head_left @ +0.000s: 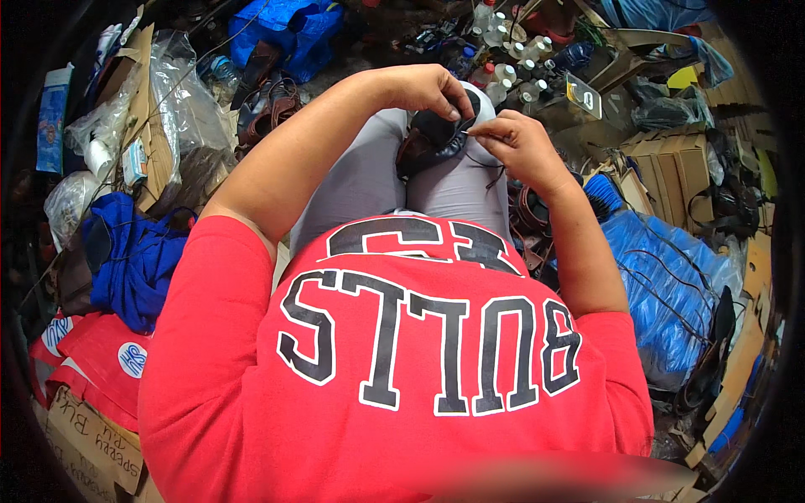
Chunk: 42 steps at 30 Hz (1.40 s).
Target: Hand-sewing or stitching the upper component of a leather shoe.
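Observation:
A dark leather shoe [431,149] rests on my lap, between and partly over my grey-clad knees. My left hand [434,90] reaches over its far side, fingers curled down and closed on the edge of the shoe's opening. At the shoe's right side, my right hand [521,144] is closed in a pinch. A thin, pale tip pokes out between its thumb and forefinger, touching or very near the shoe; it is too small to name. Dark strands hang below the right fingers.
Several bottles [503,71] stand beyond my knees. A blue bag [289,38] lies at the far left, and blue cloth [126,260] nearer. To the right are cardboard boxes [671,172] and a blue plastic-wrapped bundle [667,293]. Brown sandals [267,109] lie left of my legs.

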### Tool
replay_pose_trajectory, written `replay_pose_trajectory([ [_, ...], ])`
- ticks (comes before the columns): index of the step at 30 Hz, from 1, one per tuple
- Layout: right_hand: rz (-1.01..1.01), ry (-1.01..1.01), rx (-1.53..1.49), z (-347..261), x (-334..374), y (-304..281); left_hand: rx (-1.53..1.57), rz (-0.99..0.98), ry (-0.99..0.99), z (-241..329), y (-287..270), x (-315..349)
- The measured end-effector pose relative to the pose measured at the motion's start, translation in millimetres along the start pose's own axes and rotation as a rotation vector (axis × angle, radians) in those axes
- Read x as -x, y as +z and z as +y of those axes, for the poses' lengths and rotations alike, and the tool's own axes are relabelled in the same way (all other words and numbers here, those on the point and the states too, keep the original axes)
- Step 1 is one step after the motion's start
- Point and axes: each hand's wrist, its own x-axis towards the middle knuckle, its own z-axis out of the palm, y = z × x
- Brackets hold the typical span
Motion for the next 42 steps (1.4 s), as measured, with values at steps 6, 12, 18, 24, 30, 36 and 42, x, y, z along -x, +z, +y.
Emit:
replay_pose_trajectory([
  [6,-0.139,0.078,-0.325,38.5,-11.2,-0.6,0.077,-0.068,0.053,-1.0,-1.5,-2.1],
  [12,-0.026,0.159,-0.403,15.7,-9.3,19.0,-0.074,-0.065,0.033,-5.1,-3.1,-7.0],
  [18,0.133,-0.083,-0.087,4.8,2.6,17.4,-0.402,0.46,0.196,1.6,2.2,29.1],
  [24,0.255,-0.213,0.235,-7.0,23.8,35.9,-0.358,0.692,0.134,-3.6,56.8,77.8],
  [30,0.255,-0.177,0.217,-5.0,26.8,43.7,-0.706,0.847,0.158,-9.1,71.3,75.5],
  [36,0.007,0.086,-0.166,8.0,8.4,16.6,0.117,0.62,0.238,-11.8,60.9,69.9],
  [42,-0.066,0.065,-0.206,15.4,-3.7,9.1,-0.305,0.749,0.227,-24.0,54.9,61.5],
])
